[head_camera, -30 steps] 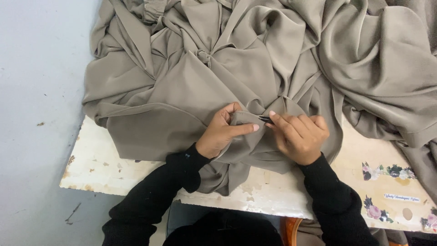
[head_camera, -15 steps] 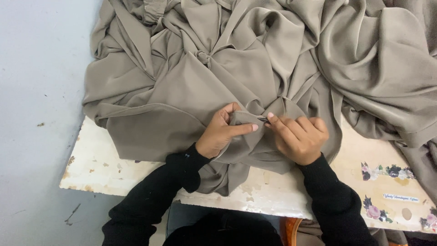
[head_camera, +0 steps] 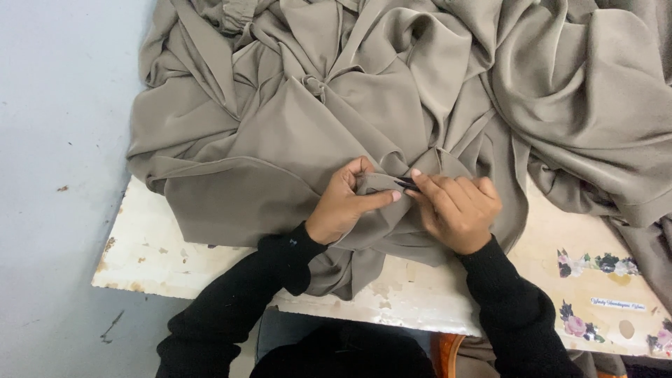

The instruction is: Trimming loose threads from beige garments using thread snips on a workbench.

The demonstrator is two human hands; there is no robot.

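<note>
1. Taupe fabric (head_camera: 392,105), smooth and heavily crumpled, covers most of the white desk (head_camera: 150,245) in the head view; the worked fold lies at the near edge, between the two hands.
2. The left hand (head_camera: 344,203) is closed in a pinch, thumb and forefinger gripping a small raised fold of the fabric.
3. The right hand (head_camera: 458,210) is curled shut around a small dark tool (head_camera: 407,184), whose tip touches the pinched fold; what kind of tool it is cannot be told.
4. Risk, as a judgement: with the tip so near the left fingertips, a slip could nick a finger or snag the cloth.
5. A small pale oblong label (head_camera: 617,304) sits at the desk's right end, among flower stickers (head_camera: 595,264).
</note>
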